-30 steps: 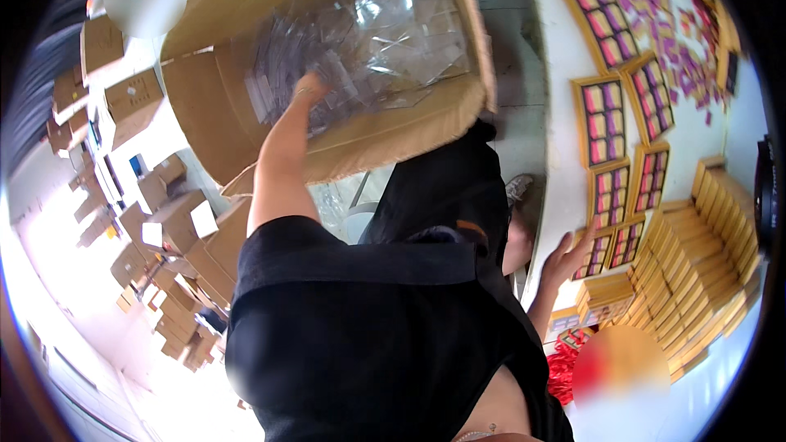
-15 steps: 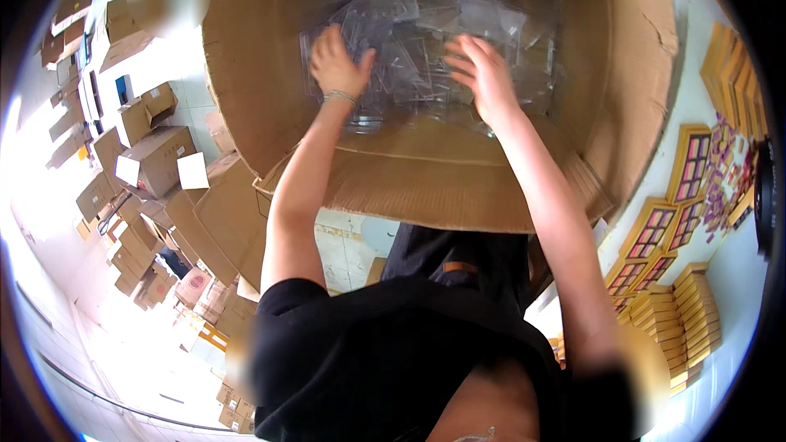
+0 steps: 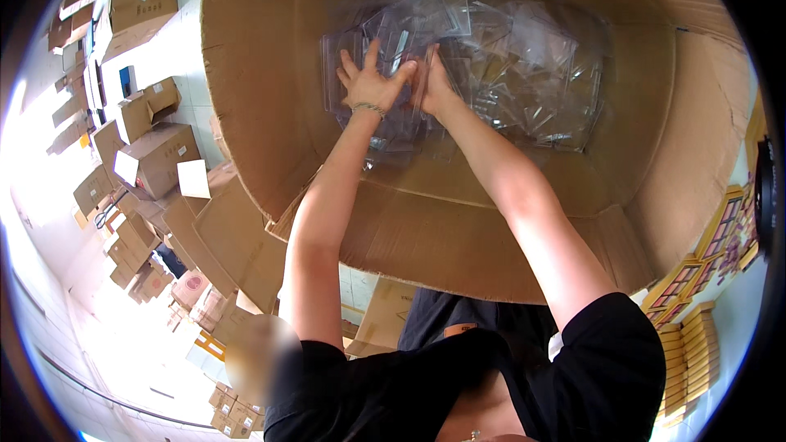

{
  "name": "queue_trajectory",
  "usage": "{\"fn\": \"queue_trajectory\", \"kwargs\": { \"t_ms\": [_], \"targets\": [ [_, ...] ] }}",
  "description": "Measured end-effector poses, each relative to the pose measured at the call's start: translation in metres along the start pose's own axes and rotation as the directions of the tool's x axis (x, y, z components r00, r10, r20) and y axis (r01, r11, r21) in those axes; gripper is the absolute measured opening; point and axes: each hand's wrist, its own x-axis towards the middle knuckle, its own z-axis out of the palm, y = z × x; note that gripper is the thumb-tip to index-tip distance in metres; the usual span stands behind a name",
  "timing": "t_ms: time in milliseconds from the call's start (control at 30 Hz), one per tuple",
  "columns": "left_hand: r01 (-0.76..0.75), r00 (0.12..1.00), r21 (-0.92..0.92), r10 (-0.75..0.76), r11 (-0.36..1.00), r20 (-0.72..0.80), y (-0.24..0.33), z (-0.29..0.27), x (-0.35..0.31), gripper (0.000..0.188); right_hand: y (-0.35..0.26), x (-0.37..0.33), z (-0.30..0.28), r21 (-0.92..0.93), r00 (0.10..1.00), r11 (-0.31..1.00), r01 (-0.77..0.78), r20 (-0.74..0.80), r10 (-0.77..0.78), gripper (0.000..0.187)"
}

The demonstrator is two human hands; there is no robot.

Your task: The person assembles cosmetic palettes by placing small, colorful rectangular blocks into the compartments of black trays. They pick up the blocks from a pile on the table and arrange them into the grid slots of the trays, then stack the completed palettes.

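Note:
Many flat, clear plastic pieces (image 3: 536, 57) lie in a loose heap on the bottom of a large open cardboard box (image 3: 262, 82). My left hand (image 3: 372, 86), with a thin bracelet at its wrist, rests against the pieces on the left side, fingers and thumb spread. Close beside it, my right hand (image 3: 438, 86) is turned on edge and grips an upright clear plastic piece (image 3: 422, 86). Part of its fingers shows through that clear plastic. The hands nearly meet, and glare blurs the outlines of single pieces.
Tall cardboard walls surround both arms, and a front flap (image 3: 458, 241) folds toward my body. Outside on the left stand several cardboard boxes (image 3: 160, 160). Yellow-edged boxes (image 3: 688, 360) are stacked at the right.
My right hand has moved left across the heap toward my left hand, which has shifted slightly right and down. A clear piece now stands at the right fingers.

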Motion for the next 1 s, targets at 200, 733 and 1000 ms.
{"fn": "queue_trajectory", "kwargs": {
  "t_ms": [200, 733, 1000],
  "targets": [
    [-0.117, 0.987, 0.012, 0.117, 0.993, -0.111, 0.000, -0.015, -0.040, 0.084, 0.008, -0.038, 0.014, 0.149, 0.983, 0.989, -0.020, 0.184, -0.008, 0.088],
    [-0.493, 0.824, 0.221, 0.533, 0.841, -0.192, 0.130, -0.123, -0.253, 0.081, -0.007, -0.313, 0.031, 0.454, 0.847, 0.834, 0.313, 0.263, -0.461, 0.057],
    [-0.815, 0.329, 0.399, 0.902, 0.421, -0.279, 0.244, -0.144, -0.374, 0.066, -0.019, -0.465, -0.012, 0.670, 0.476, 0.486, 0.562, 0.219, -0.852, 0.078]
  ]
}}
